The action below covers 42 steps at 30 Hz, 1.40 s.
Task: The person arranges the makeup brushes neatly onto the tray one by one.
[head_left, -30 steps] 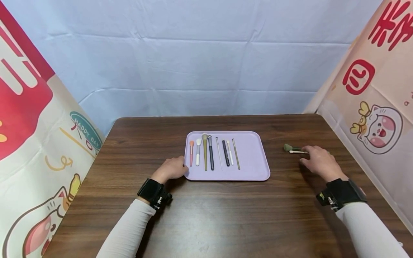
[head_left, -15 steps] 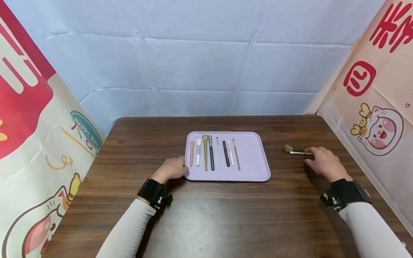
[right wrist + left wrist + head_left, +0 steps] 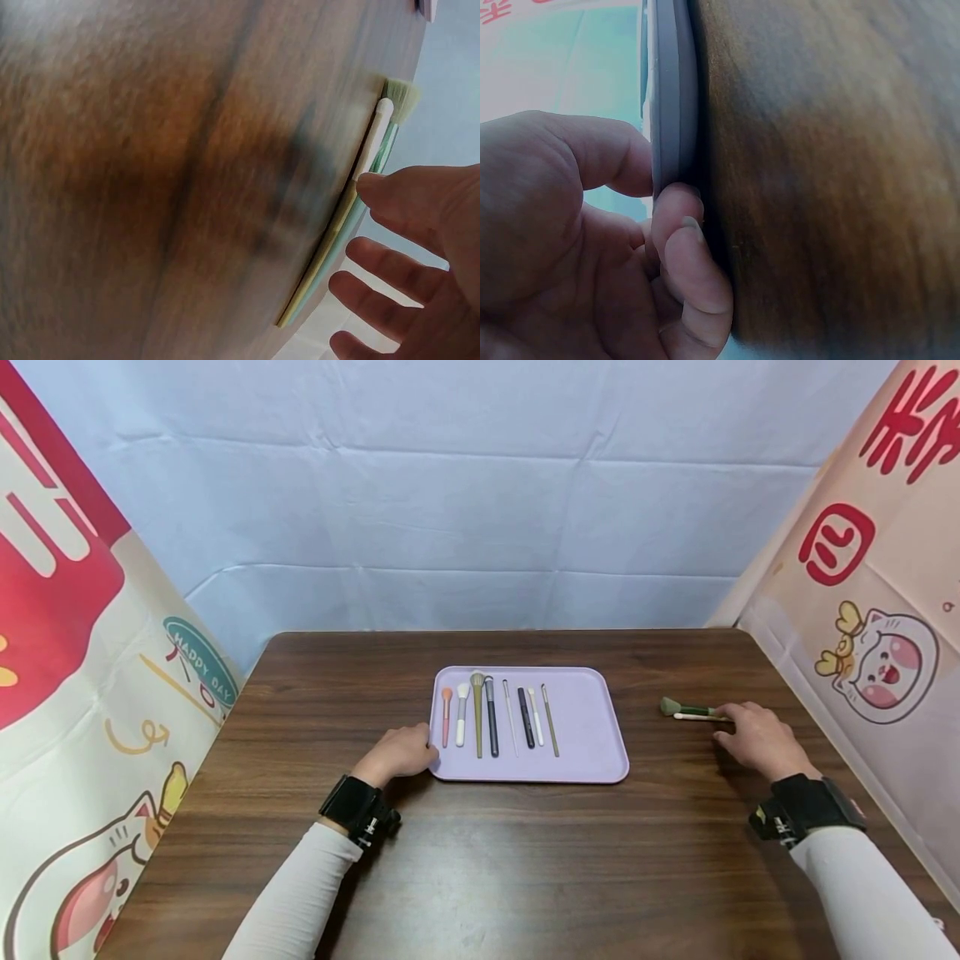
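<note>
Green brush (image 3: 678,707): lies flat on the wooden table (image 3: 525,860), well apart from the lilac tray (image 3: 592,727), bristle head pointing away from the right hand (image 3: 759,742) and towards the tray. A slim white-tipped stick (image 3: 693,717) lies alongside it, touching or nearly so, on the side nearer the person.

Right hand: fingers extended and loosely spread, gripping nothing. In the right wrist view the forefinger tip (image 3: 371,184) sits at the stick (image 3: 367,146) and the brush handle (image 3: 341,225), partway along their length; contact appears to be made, though a thin gap cannot be ruled out. Remaining fingers hover just beyond the two shafts, apart from them. The brush's bristles (image 3: 401,96) lie past the fingertip, further from the palm.

Left hand (image 3: 399,752): at the tray's near-left corner. In the left wrist view, curled fingers (image 3: 686,255) tuck against the tray edge (image 3: 671,97) where it meets the table, with the thumb (image 3: 604,154) on the other side of the rim: a pinch on the rim.

Tray contents: seven items laid side by side in a row, roughly parallel, on the half nearer the left hand's fingers. Among them are a pink brush (image 3: 446,714) closest to those fingers, a tall olive brush (image 3: 477,710), and a black pen-like item (image 3: 525,727).
</note>
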{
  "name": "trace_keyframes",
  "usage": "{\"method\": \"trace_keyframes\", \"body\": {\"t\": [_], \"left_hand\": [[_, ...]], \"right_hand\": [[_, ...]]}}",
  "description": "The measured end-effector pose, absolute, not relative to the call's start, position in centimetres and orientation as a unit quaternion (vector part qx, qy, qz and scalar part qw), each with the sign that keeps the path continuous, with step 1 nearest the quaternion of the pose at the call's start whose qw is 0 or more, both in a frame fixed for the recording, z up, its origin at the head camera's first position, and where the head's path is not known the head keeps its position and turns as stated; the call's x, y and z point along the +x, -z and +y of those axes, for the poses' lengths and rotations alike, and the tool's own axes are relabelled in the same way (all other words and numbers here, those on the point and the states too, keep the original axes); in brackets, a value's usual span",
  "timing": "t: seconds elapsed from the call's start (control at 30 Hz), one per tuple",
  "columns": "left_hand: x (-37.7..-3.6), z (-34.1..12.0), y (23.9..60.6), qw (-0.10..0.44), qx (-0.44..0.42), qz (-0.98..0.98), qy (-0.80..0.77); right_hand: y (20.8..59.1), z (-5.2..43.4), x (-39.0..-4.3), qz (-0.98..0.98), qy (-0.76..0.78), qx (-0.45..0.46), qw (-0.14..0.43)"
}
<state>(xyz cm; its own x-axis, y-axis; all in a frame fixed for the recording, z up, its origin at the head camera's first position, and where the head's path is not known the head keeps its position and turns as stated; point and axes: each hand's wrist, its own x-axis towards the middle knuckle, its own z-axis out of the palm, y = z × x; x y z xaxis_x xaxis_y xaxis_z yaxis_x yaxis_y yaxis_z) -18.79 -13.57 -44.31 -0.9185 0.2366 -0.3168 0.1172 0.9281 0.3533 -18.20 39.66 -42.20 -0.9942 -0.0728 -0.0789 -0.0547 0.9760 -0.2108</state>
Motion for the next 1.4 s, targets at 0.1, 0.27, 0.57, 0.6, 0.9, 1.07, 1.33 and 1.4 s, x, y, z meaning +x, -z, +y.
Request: {"method": "trace_keyframes", "body": {"t": [0.1, 0.27, 0.57, 0.6, 0.9, 1.07, 1.33, 1.4], "left_hand": [[-18.8, -13.6, 44.3, 0.18, 0.091, 0.965, -0.165], [-18.8, -13.6, 44.2, 0.181, 0.092, 0.965, -0.165], [-18.8, -13.5, 44.3, 0.179, 0.095, 0.966, -0.164], [-18.8, -13.5, 44.3, 0.178, 0.094, 0.966, -0.164], [-18.8, -13.5, 44.3, 0.177, 0.092, 0.966, -0.164], [-18.8, -13.4, 44.2, 0.178, 0.091, 0.966, -0.163], [-18.9, -13.4, 44.3, 0.175, 0.092, 0.967, -0.159], [-18.9, -13.4, 44.4, 0.174, 0.092, 0.968, -0.157]], "right_hand": [[42.3, 39.8, -18.3, 0.993, 0.103, -0.03, 0.047], [42.4, 39.9, -18.5, 0.993, 0.1, -0.032, 0.048], [42.9, 40.5, -18.8, 0.993, 0.099, -0.047, 0.035], [43.0, 40.5, -18.8, 0.993, 0.099, -0.048, 0.034], [43.3, 40.8, -18.9, 0.994, 0.097, -0.052, 0.026], [43.6, 40.9, -19.1, 0.993, 0.098, -0.073, -0.003], [44.0, 40.9, -19.5, 0.989, 0.084, -0.112, -0.054], [44.0, 40.9, -19.6, 0.989, 0.08, -0.111, -0.055]]}}
